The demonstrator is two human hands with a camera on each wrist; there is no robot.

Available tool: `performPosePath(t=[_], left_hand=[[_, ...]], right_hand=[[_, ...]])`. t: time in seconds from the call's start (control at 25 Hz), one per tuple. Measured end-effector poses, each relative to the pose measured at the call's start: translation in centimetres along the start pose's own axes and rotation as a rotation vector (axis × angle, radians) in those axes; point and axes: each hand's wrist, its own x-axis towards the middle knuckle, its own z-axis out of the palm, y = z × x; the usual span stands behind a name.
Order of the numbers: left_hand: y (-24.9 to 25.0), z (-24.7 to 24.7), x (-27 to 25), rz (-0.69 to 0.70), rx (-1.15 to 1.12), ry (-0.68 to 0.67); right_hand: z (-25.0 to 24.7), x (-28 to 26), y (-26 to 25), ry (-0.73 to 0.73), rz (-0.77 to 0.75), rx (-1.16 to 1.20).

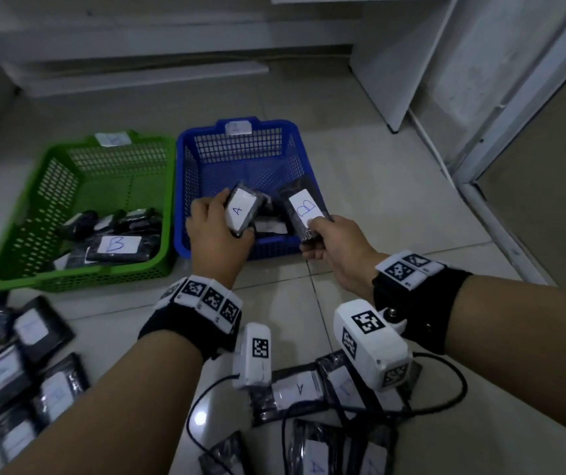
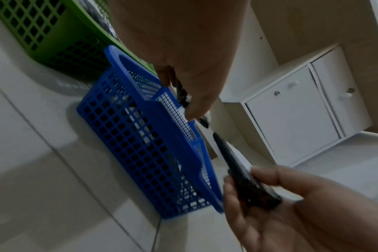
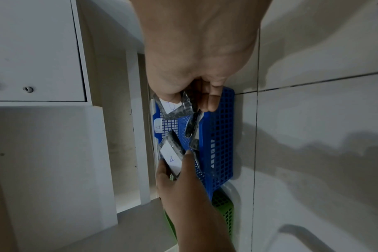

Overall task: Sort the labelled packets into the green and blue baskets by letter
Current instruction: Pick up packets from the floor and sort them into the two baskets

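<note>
My left hand [image 1: 218, 228] grips a black packet labelled A [image 1: 240, 210] over the near part of the blue basket [image 1: 288, 135], which carries an A tag. My right hand [image 1: 334, 246] pinches the near end of a black packet labelled B [image 1: 305, 209] over the blue basket's right rim. The green basket [image 1: 52, 180], with a white tag on its far rim, stands to the left and holds several packets, one marked B [image 1: 119, 244]. In the right wrist view the A packet [image 3: 172, 159] and B packet [image 3: 173, 106] both hover above the blue basket [image 3: 222, 136].
Several loose labelled packets lie on the tiled floor at the near left [image 1: 31, 334] and near centre [image 1: 295, 389]. White cabinets [image 1: 401, 63] stand behind and to the right. Cables [image 1: 206, 395] run from the wrist cameras across the floor.
</note>
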Motion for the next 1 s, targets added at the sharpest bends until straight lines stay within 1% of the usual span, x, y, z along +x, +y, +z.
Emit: performPosePath(t=[0.08,0.12,0.24,0.32,0.4,0.44,0.48,0.52,0.56,0.6,0.64,0.68,0.72,0.76,0.84,0.92,1.0], left_hand=[[-1.5,-0.2,1.8,0.002,0.179,-0.101],[-2.1,-0.2,2.5,0.012,0.216,-0.167],[-3.3,0.2,3.9,0.024,0.161,-0.356],[-3.6,-0.4,4.1,0.009,0.144,-0.42],[-4.1,-2.0,3.8,0.032,0.102,-0.385],[-4.4,-3.1,3.2,0.068,0.064,-0.317],[-5.4,-4.5,2.6,0.094,0.047,-0.218],[-6.5,-6.1,1.6,0.106,0.079,-0.1],[-7.7,-7.4,0.6,0.086,0.147,0.021],[-9.2,-8.8,-0.8,0.03,0.23,0.134],[-10.3,-9.9,-2.1,-0.048,0.301,0.222],[-11.6,-11.1,-3.4,-0.126,0.344,0.274],[-12.7,-12.1,-4.4,-0.172,0.356,0.277],[-13.5,-12.7,-5.0,-0.187,0.346,0.236],[-15.1,-13.7,-5.7,-0.15,0.297,0.117],[-16.0,-14.4,-6.0,-0.103,0.265,0.023],[-16.2,-14.7,-6.1,-0.086,0.252,-0.027]], right_hand=[[0.6,0.1,0.0,0.002,0.007,-0.025],[0.9,0.2,0.1,0.006,0.012,-0.042],[1.6,0.4,0.5,0.003,0.018,-0.086],[2.6,0.3,0.6,-0.011,0.011,-0.113],[3.9,0.5,0.7,-0.015,-0.019,-0.161],[4.6,0.7,0.7,-0.003,-0.047,-0.22],[5.7,1.0,0.6,0.012,-0.086,-0.311],[7.0,1.1,0.5,0.027,-0.141,-0.406],[8.3,1.1,0.2,0.026,-0.208,-0.468],[10.1,1.0,-0.1,0.006,-0.272,-0.492],[11.8,0.9,-0.5,-0.024,-0.318,-0.499],[13.9,0.9,-0.5,-0.081,-0.345,-0.498],[16.0,0.9,-0.6,-0.146,-0.337,-0.492],[17.8,1.1,-0.3,-0.21,-0.314,-0.49],[21.0,1.5,0.8,-0.302,-0.253,-0.539],[23.2,1.7,1.8,-0.345,-0.224,-0.608],[24.0,1.7,2.1,-0.339,-0.232,-0.627]])
